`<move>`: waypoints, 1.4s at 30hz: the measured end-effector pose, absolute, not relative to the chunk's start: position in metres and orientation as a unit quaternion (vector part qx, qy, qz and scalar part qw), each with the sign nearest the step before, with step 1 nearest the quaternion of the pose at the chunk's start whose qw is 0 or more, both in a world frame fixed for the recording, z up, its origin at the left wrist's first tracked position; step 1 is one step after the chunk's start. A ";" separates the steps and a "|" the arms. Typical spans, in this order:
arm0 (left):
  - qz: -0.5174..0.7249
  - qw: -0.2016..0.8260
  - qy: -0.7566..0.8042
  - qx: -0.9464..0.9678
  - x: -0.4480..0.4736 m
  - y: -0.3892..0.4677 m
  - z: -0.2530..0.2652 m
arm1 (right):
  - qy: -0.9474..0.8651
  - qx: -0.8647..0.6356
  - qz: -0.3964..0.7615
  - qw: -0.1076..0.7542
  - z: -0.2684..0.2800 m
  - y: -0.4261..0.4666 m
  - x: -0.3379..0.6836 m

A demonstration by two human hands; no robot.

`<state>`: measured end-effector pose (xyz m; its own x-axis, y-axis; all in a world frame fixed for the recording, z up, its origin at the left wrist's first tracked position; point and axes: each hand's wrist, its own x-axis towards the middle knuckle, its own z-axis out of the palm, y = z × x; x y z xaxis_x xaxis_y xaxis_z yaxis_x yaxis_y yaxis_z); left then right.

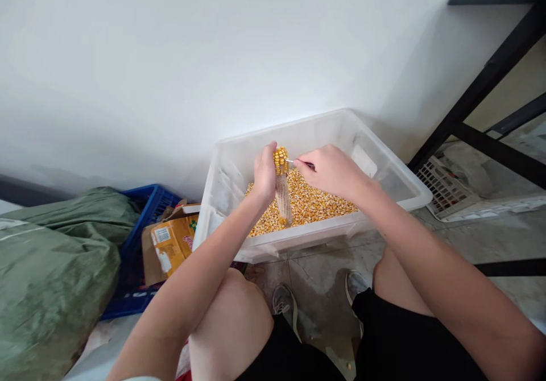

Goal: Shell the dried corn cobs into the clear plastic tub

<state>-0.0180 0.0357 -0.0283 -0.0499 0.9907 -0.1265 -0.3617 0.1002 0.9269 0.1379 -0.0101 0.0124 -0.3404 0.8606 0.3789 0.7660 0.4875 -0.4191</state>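
My left hand [265,172] is closed around a corn cob [282,190], held tilted over a translucent plastic bin [307,228]. Yellow kernels still cover the cob's upper end, while its lower stretch is stripped bare apart from a few at the bottom. In my right hand [327,168] is a thin metal tool with a dark handle, perhaps a screwdriver [290,161]; its tip meets the kernels at the cob's upper right side. Loose corn kernels [318,202] lie spread across the bin's floor. My palm hides most of the tool's handle.
Left of the bin, a blue plastic crate [128,278] holds a yellow cardboard box [174,241], beside a green sack [55,273]. A black metal frame [482,91] stands at right, with a white basket [441,187] under it. The white wall [222,51] rises behind the bin.
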 end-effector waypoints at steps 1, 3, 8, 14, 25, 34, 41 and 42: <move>0.577 0.577 0.456 0.356 -0.018 0.036 -0.027 | -0.816 -0.490 0.096 0.291 0.012 -0.009 0.139; 0.580 0.557 0.474 0.359 -0.017 0.036 -0.026 | -0.815 -0.481 0.111 0.302 0.010 -0.006 0.140; 0.551 0.567 0.503 0.349 -0.019 0.041 -0.029 | -0.818 -0.468 0.149 0.300 0.005 0.002 0.144; 0.550 0.547 0.515 0.365 -0.025 0.046 -0.035 | -0.817 -0.485 0.088 0.300 -0.001 0.004 0.150; 0.495 0.604 0.495 0.381 -0.012 0.039 -0.034 | -0.769 -0.486 0.109 0.400 -0.009 0.007 0.134; 0.476 0.598 0.506 0.401 -0.008 0.031 -0.034 | -0.793 -0.495 0.080 0.346 -0.004 0.011 0.138; 0.525 0.599 0.476 0.373 -0.009 0.035 -0.037 | -0.786 -0.508 0.007 0.352 -0.012 0.000 0.123; 0.530 0.601 0.471 0.368 -0.009 0.035 -0.037 | -0.789 -0.508 0.003 0.346 -0.013 -0.001 0.120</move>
